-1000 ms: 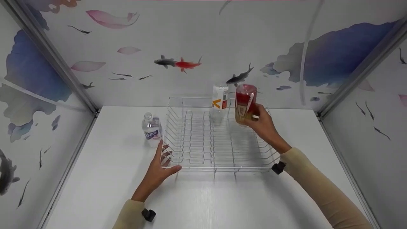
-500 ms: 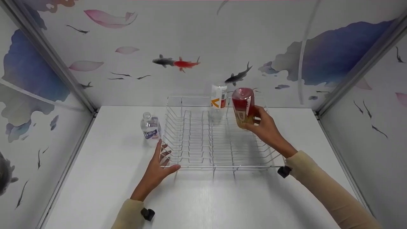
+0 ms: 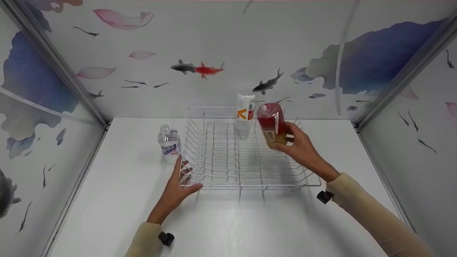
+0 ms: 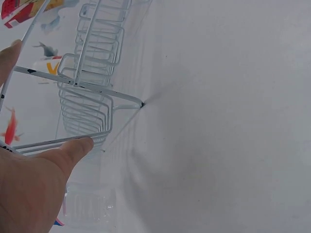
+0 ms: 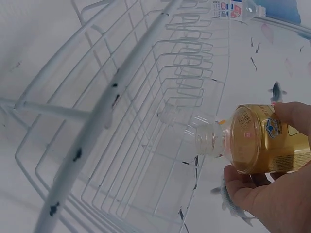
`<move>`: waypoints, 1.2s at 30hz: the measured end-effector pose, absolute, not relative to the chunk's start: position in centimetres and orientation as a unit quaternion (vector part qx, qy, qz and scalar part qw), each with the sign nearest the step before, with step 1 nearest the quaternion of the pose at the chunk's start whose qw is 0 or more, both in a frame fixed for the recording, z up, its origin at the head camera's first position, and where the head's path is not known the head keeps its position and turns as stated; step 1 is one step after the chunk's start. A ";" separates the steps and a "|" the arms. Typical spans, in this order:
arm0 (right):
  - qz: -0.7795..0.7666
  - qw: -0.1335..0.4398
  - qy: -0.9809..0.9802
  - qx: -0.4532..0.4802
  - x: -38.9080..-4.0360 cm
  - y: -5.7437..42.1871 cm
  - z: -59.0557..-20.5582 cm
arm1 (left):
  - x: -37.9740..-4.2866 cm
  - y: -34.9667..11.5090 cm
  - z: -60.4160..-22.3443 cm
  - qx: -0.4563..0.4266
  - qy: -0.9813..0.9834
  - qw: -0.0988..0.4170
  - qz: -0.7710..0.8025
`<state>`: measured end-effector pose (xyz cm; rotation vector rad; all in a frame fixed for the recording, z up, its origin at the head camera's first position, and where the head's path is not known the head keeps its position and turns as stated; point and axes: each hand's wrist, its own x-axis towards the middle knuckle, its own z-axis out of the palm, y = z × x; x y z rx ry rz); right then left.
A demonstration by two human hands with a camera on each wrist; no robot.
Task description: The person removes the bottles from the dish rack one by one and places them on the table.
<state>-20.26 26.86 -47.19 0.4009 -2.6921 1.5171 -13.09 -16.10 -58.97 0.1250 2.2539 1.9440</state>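
Note:
My right hand (image 3: 300,144) grips a plastic bottle (image 3: 272,123) with a red and gold label above the right part of a white wire dish rack (image 3: 250,186). That bottle is upside down and tilted, its uncapped neck (image 5: 209,141) pointing into the rack in the right wrist view. A clear bottle (image 3: 245,110) with a white and orange label stands inverted at the rack's back. My left hand (image 3: 175,191) rests on the rack's front left corner, thumb (image 4: 73,150) along the rim, fingers spread against the side wires.
Left of the rack, a small clear bottle (image 3: 169,142) with a purple label stands upright and uncapped on the white table (image 3: 228,225). White panels (image 3: 228,39) painted with fish and petals enclose the back and sides.
My right hand has drawn slightly toward me and lower with the red and gold bottle, which leans further left. The left hand keeps its place on the rack.

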 end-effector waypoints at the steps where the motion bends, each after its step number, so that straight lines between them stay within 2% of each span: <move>1: 0.485 0.012 -0.865 0.130 -20.1 26.9 -47.1 | -13.1 -16.1 -59.0 0.042 0.754 0.081 0.650; 36: 0.470 -0.017 -0.863 0.182 -16.4 26.8 -47.5 | -13.2 -16.2 -59.1 0.047 0.751 0.079 0.654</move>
